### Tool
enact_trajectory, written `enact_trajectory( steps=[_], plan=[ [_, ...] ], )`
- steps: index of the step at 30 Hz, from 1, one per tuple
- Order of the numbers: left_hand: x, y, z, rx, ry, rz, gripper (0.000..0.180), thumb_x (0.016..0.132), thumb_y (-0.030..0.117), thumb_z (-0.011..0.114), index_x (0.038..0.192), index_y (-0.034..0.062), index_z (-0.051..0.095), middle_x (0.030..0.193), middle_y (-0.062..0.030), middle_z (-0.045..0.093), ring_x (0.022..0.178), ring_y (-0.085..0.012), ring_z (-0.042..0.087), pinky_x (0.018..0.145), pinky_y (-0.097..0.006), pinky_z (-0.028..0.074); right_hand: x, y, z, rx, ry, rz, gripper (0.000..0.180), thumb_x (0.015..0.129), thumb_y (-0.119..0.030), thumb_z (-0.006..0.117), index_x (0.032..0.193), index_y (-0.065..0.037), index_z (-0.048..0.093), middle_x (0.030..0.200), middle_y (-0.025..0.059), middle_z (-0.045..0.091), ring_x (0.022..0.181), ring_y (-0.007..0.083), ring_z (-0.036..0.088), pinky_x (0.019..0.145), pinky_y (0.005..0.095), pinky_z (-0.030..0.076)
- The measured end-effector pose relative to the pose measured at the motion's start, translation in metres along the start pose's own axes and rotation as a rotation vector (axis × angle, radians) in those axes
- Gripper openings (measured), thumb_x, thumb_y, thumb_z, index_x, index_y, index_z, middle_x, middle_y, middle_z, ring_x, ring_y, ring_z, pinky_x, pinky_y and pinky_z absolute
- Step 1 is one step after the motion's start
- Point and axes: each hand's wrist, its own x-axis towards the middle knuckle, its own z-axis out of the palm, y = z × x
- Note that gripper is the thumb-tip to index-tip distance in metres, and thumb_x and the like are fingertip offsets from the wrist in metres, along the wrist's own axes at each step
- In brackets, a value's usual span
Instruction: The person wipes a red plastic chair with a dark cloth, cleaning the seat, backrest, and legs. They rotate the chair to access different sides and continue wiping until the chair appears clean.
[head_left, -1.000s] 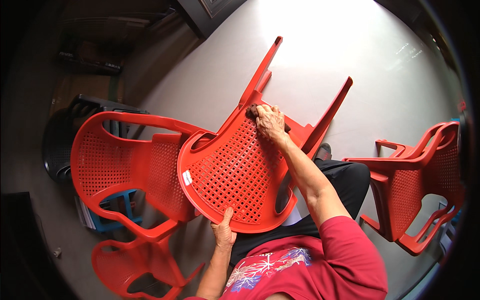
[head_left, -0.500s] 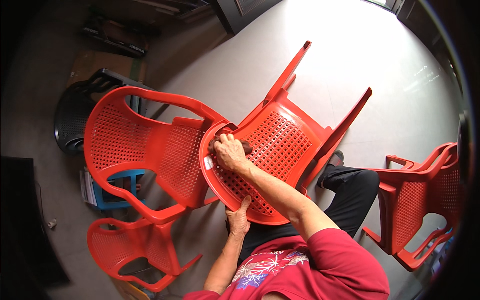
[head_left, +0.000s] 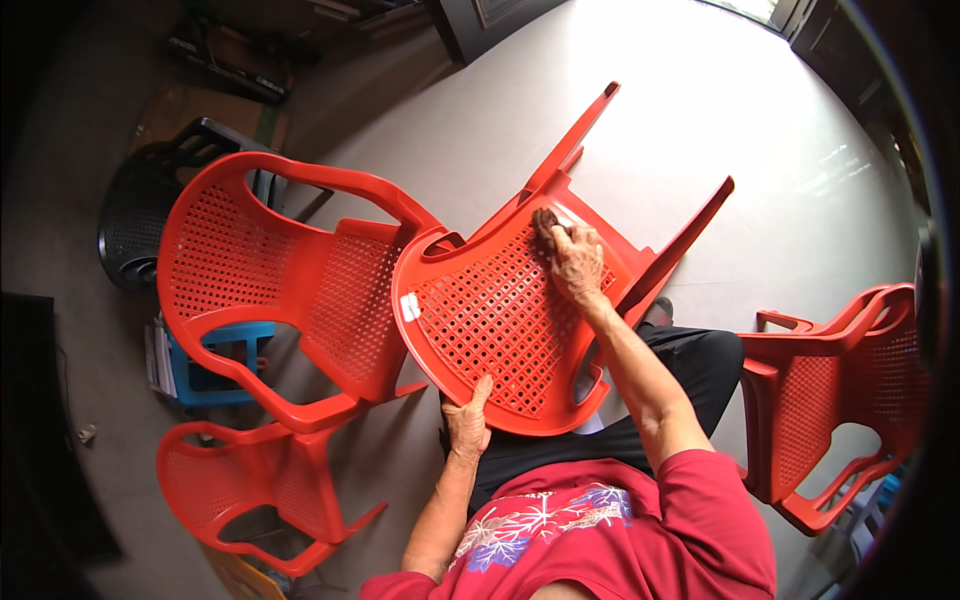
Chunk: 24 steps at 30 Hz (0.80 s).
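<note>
A red plastic armchair (head_left: 490, 320) lies tilted across my lap, its perforated back panel facing up and its legs pointing away from me. On the panel's left rim is a small white label (head_left: 410, 306). My left hand (head_left: 467, 425) grips the near edge, thumb on top; the other fingers are hidden beneath. A bunched dark brown cloth (head_left: 545, 228) is in my right hand (head_left: 580, 262), pressed on the far part of the perforated panel, close to where it meets the seat.
Another red armchair (head_left: 340, 310) stands at my left against the held one, with a smaller red chair (head_left: 240, 480) below it. Behind are a black chair (head_left: 130, 220) and a blue stool (head_left: 225, 395). Stacked red chairs (head_left: 800, 400) stand at my right.
My right hand has slid the cloth from the panel's left rim to its far right part. The held chair has shifted slightly in view; my left hand keeps its grip.
</note>
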Motion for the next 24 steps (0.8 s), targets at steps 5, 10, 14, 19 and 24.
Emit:
enact_trajectory(
  steps=[5,10,14,19,24],
  plan=[
    [0.001,0.003,0.000,0.020,0.099,-0.063,0.047,0.087,0.016,0.065,0.128,0.0017,0.047,0.120,-0.0071,0.056,0.106,-0.0164,0.054,0.093,-0.033,0.046,-0.073,-0.077,-0.041,0.331,-0.151,-0.272,0.035,0.071,-0.007,0.062,0.106,-0.009,0.059,0.095,0.0101,0.053,0.085,0.0283,0.048,0.071,0.0396,0.040],
    [0.001,-0.005,-0.014,0.011,-0.084,0.080,0.059,0.091,0.043,0.055,0.133,0.0049,0.037,0.125,-0.0047,0.047,0.113,-0.0149,0.047,0.097,-0.031,0.040,-0.130,-0.106,-0.081,0.506,-0.238,-0.437,0.037,0.073,-0.020,0.066,0.108,-0.010,0.061,0.095,0.0049,0.054,0.083,0.0227,0.052,0.069,0.0344,0.042],
    [0.002,-0.007,-0.016,-0.016,-0.052,0.008,0.068,0.088,0.052,0.055,0.133,0.0039,0.037,0.127,-0.0054,0.047,0.115,-0.0155,0.046,0.099,-0.032,0.038,-0.100,-0.112,-0.072,0.477,-0.167,-0.495,0.024,0.078,-0.022,0.062,0.100,-0.013,0.061,0.093,0.0032,0.054,0.081,0.0199,0.052,0.067,0.0335,0.040],
    [0.001,0.000,-0.009,0.132,-0.018,0.049,0.040,0.083,0.010,0.070,0.119,0.0003,0.055,0.112,-0.0056,0.060,0.099,-0.0135,0.054,0.090,-0.030,0.043,-0.047,-0.130,-0.023,0.333,-0.206,-0.486,0.016,0.079,-0.020,0.056,0.094,-0.013,0.058,0.091,0.0077,0.052,0.085,0.0243,0.051,0.067,0.0360,0.042],
    [-0.002,0.007,-0.012,0.133,-0.090,-0.051,0.049,0.081,0.003,0.069,0.125,0.0036,0.048,0.118,-0.0054,0.056,0.107,-0.0156,0.053,0.096,-0.032,0.043,0.000,-0.157,0.027,0.220,-0.293,-0.331,0.021,0.079,-0.016,0.053,0.099,-0.014,0.059,0.096,0.0113,0.051,0.093,0.0275,0.051,0.068,0.0402,0.044]
  ],
)
